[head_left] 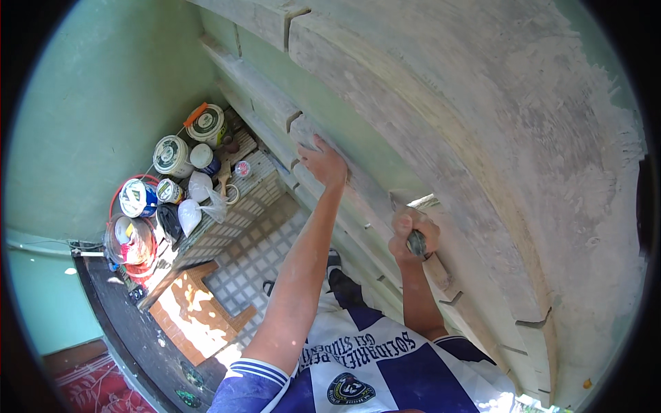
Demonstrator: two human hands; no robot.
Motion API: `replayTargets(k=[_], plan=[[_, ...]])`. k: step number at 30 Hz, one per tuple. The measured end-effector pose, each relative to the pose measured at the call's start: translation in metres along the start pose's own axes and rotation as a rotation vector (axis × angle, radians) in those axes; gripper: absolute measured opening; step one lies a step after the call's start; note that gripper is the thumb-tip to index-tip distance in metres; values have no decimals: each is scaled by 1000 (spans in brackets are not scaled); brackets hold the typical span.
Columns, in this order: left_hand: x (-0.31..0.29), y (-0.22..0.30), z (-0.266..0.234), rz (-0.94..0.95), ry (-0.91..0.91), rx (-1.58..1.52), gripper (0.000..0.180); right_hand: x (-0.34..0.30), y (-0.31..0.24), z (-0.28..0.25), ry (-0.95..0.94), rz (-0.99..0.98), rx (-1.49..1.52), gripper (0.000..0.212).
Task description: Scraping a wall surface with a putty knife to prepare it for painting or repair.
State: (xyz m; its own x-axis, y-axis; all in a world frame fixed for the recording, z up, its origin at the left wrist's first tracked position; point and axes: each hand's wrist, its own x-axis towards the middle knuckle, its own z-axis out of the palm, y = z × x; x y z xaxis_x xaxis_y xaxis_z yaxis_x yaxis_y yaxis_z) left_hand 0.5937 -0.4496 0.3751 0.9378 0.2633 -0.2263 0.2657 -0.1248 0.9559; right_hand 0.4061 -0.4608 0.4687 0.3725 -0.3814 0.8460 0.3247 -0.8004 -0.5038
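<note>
My left hand (322,162) lies on a grey-white, putty-smeared ledge (368,187) of the stepped wall trim. Its fingers are spread and it holds nothing. To the right and nearer my body, my right hand (406,224) is closed around a putty knife (416,242) with a dark, rounded handle end towards me. A short bit of its blade shows beyond the fist, close to the ledge and the green wall strip; whether the blade touches is hard to tell. Above both hands runs a broader, curved band of trim (420,103), patchy with pale filler.
At the left, a ledge bears several paint buckets (172,155), a white-lidded jar (202,156), clear bags of white powder (189,215) and a roll of tape (233,194). Below stand a brown wooden stool (186,310) and a tiled floor (241,255). A dark curved surface (124,310) lies further left.
</note>
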Motion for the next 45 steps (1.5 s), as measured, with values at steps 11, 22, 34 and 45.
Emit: replayTargets(k=[11, 22, 34, 45], plan=[[1, -1, -2, -2, -6, 8, 69, -1, 1, 2, -7, -38, 73, 35], [-1, -1, -3, 8, 21, 7, 68, -1, -5, -2, -50, 7, -35, 31], [0, -3, -1, 22, 38, 27, 68, -2, -5, 3, -16, 64, -87, 35], [3, 0, 0, 4, 36, 46, 67, -2, 2, 14, -79, 86, -133, 38]])
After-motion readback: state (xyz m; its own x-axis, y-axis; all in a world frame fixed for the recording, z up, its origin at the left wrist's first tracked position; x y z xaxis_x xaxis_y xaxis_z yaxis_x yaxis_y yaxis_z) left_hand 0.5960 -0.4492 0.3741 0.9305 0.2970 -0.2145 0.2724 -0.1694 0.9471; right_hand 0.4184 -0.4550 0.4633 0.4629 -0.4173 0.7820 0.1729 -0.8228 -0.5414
